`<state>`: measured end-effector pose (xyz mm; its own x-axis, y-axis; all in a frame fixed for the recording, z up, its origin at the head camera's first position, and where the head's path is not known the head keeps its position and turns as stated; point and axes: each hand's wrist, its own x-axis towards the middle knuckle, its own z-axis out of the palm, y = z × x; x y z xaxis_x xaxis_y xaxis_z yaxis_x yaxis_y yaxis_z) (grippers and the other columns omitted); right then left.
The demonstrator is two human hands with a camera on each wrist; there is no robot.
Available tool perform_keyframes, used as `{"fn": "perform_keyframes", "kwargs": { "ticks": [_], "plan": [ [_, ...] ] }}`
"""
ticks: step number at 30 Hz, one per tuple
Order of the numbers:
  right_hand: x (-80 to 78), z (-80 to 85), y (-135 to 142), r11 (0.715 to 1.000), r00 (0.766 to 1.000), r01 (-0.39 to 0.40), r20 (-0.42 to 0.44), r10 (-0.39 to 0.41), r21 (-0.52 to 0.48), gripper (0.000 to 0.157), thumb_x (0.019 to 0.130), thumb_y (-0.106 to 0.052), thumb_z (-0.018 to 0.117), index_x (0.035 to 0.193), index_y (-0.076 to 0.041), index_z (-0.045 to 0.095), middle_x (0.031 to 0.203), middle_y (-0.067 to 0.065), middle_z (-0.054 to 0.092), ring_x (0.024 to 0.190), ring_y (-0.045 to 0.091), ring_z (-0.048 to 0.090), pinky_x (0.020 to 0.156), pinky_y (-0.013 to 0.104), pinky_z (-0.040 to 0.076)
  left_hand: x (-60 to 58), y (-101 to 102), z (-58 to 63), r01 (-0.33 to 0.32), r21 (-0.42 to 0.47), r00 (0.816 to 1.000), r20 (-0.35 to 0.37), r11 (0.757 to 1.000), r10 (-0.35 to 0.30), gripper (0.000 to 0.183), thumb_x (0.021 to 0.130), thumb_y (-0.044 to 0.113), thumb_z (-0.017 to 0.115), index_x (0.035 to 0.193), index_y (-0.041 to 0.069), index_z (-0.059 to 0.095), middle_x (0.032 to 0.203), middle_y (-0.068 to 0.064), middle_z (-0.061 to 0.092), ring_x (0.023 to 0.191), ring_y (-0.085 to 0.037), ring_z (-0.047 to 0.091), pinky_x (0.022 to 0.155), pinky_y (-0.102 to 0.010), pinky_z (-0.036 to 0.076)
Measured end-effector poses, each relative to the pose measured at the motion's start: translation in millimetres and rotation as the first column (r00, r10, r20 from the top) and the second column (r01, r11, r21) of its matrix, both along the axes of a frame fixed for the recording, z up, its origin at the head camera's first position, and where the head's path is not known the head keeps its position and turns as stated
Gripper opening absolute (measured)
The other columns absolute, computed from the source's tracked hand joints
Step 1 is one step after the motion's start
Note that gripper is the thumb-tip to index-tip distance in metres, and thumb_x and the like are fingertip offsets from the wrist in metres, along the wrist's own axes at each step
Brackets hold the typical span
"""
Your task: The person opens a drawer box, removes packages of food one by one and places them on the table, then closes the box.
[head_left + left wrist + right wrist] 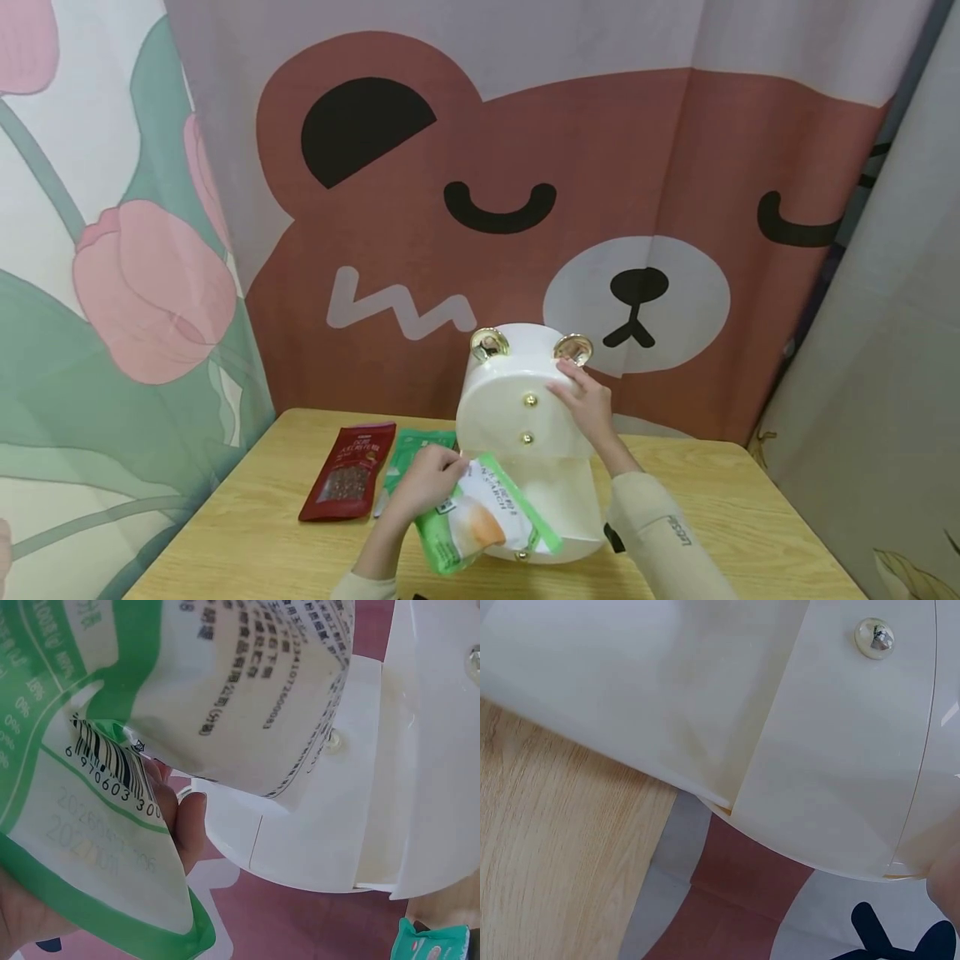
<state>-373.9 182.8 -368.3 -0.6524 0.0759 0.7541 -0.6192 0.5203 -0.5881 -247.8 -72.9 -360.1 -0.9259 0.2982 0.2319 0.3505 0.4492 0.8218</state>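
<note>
My left hand [431, 482] grips a green and white bag of starch [477, 521] by its edge. The bag is tilted across the front of a white storage box [495, 412] with gold ears and gold knobs, partly over its pulled-out lower drawer [573, 504]. In the left wrist view, the bag's printed back and barcode [112, 757] fill much of the picture. My right hand [588, 407] rests on the upper right of the box, with its fingers just below the gold ear [576, 346]. Only a bit of that hand shows in the right wrist view.
A dark red packet [348, 472] lies on the wooden table [247, 500], left of the box. Beside it is a green packet [420, 446], partly hidden by my left hand. Behind the table hangs a curtain [600, 167] with a bear print.
</note>
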Motion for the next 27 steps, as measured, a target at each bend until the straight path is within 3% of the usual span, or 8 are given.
{"fn": "perform_keyframes", "kwargs": {
  "ticks": [5,11,27],
  "plan": [
    [1.7,1.3,-0.3,1.000,1.000,-0.001,0.013,0.001,-0.010,0.037,0.072,-0.013,0.074,0.106,-0.003,0.065,0.115,0.009,0.058,0.109,0.024,0.051,0.091,0.030,0.036,0.2,-2.8,-3.7,-0.010,-0.021,1.000,-0.028,1.000,0.010,0.033,0.089,0.008,0.049,0.056,0.007,0.048,0.051,0.003,0.040,0.043,-0.006,0.038,0.040,-0.020,0.035],
    [1.4,1.0,-0.1,1.000,1.000,0.002,0.020,-0.002,0.002,0.037,0.073,-0.014,0.073,0.107,-0.003,0.064,0.115,0.008,0.058,0.110,0.023,0.051,0.092,0.032,0.035,3.9,-8.4,-8.0,-0.012,-0.028,0.999,-0.053,1.000,0.011,0.027,0.088,0.008,0.050,0.064,0.004,0.060,0.051,0.004,0.042,0.044,-0.006,0.036,0.040,-0.020,0.034],
    [1.7,0.3,0.5,1.000,1.000,0.004,0.025,-0.004,-0.005,0.037,0.072,-0.015,0.074,0.106,-0.004,0.065,0.115,0.008,0.057,0.110,0.024,0.051,0.092,0.031,0.035,13.4,-13.9,-10.8,-0.019,0.015,0.999,0.036,1.000,0.019,0.022,0.089,0.013,0.051,0.076,0.001,0.065,0.058,0.000,0.054,0.048,-0.009,0.046,0.043,-0.024,0.041]
  ]
}}
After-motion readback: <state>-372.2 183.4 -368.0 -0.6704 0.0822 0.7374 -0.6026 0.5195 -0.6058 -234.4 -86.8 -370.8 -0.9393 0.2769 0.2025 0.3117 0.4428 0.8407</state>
